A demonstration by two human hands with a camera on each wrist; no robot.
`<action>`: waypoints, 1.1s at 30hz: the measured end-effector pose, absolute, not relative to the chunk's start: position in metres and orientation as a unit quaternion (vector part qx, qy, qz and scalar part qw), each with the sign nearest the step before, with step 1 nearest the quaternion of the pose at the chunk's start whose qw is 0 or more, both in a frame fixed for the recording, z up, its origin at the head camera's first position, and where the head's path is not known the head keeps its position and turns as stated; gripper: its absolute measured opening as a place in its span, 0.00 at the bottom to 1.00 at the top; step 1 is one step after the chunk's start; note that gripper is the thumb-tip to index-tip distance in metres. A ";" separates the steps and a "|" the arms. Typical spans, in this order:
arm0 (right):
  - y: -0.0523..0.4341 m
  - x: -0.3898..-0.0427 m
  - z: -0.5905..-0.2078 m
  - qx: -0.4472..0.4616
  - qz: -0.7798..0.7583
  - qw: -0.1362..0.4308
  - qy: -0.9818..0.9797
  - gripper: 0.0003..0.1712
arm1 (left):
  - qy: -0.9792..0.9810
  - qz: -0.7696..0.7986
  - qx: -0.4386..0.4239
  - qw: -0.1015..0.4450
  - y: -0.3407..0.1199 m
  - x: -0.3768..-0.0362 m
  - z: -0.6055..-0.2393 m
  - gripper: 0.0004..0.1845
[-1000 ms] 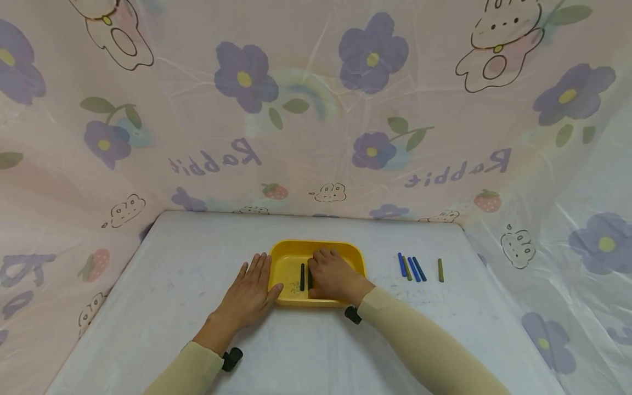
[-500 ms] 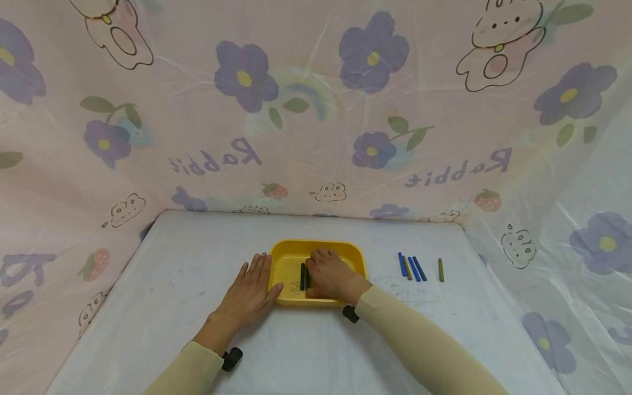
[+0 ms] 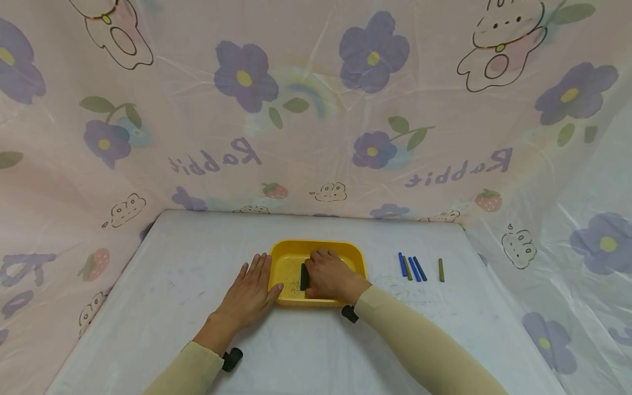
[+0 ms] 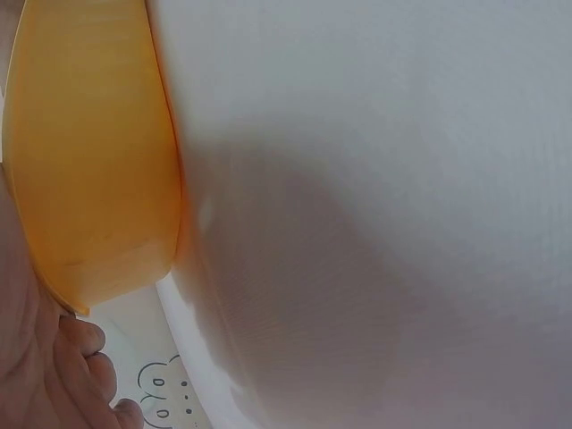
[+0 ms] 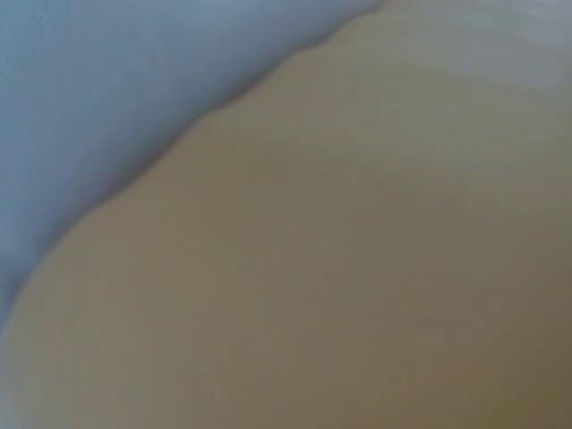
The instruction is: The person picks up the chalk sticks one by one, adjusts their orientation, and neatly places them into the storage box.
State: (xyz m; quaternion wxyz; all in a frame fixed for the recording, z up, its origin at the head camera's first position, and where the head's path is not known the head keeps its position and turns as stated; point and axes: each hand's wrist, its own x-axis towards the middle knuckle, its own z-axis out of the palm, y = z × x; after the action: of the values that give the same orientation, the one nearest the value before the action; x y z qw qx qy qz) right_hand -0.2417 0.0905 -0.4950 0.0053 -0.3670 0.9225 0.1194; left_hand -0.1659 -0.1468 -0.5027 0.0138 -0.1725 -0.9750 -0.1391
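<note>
A yellow tray (image 3: 316, 243) sits mid-table, and two dark sticks (image 3: 303, 277) lie side by side inside it. My right hand (image 3: 328, 273) is in the tray, palm down with curled fingers, and its thumb side holds the right-hand dark stick. My left hand (image 3: 249, 289) lies flat on the table against the tray's left wall, its thumb touching the rim. The left wrist view shows the tray's outer wall (image 4: 89, 161) and my left fingers (image 4: 80, 357) low beside it. The right wrist view is only a blurred tan and pale surface.
Right of the tray, several blue and olive sticks (image 3: 413, 268) lie in a row, and a single olive stick (image 3: 441, 270) lies farther right. White sheeting covers the table (image 3: 197, 258). Flowered plastic curtains close it in at the back and both sides.
My right hand has shifted a little to the left inside the tray, bringing the second dark stick up against the first. The left hand has stayed put.
</note>
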 end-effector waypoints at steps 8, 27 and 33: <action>0.091 -0.241 -0.494 -0.366 0.113 0.010 0.924 0.39 | -0.976 -0.136 -0.172 0.003 -0.147 -0.167 -0.503 0.43; 0.096 -0.239 -0.482 -0.361 0.123 -0.018 0.924 0.51 | -0.977 -0.122 -0.172 -0.012 -0.148 -0.168 -0.501 0.45; 0.106 -0.238 -0.475 -0.360 0.094 -0.083 0.924 0.46 | -0.978 -0.118 -0.173 -0.010 -0.148 -0.169 -0.501 0.45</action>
State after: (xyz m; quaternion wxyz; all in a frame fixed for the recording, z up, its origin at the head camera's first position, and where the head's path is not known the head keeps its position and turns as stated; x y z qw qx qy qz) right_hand -0.2379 0.1057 -0.4749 -0.0828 -0.3602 0.9244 0.0939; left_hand -0.1692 -0.1479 -0.5013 -0.0097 -0.1728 -0.9778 -0.1185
